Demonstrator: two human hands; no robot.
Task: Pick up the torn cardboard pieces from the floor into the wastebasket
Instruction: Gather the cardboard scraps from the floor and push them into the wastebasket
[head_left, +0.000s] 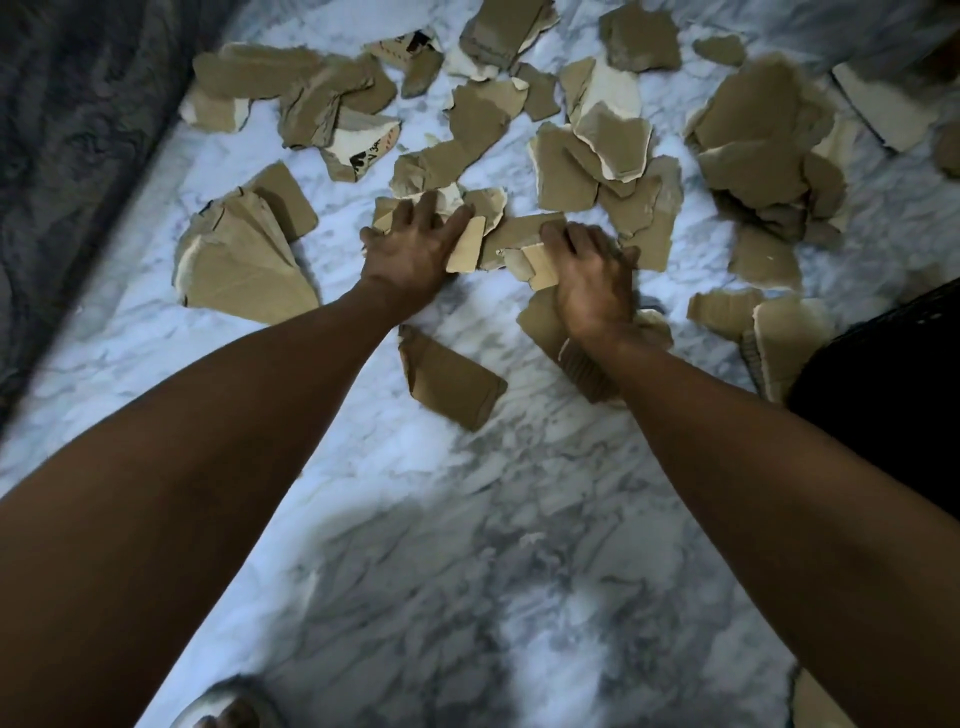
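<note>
Left hand (415, 244) lies with fingers spread and fairly straight, pressing down on small cardboard scraps (470, 244) on the marble floor (441, 519). Left of it sits a big folded piece (241, 265) (well apart from the fingers), and a grey blanket (78, 130) lies beyond that. To its right, the right hand (589, 278) curls round a scrap (543, 265), gripping it. Further right, more torn pieces (763, 150) are heaped, and the dark mesh wastebasket (893, 395) stands beside the right forearm.

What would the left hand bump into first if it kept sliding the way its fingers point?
The left hand already rests on small cardboard scraps. Sliding on up the picture, it would probably meet next the crumpled brown piece just beyond its fingertips, though depth is hard to judge.
</note>
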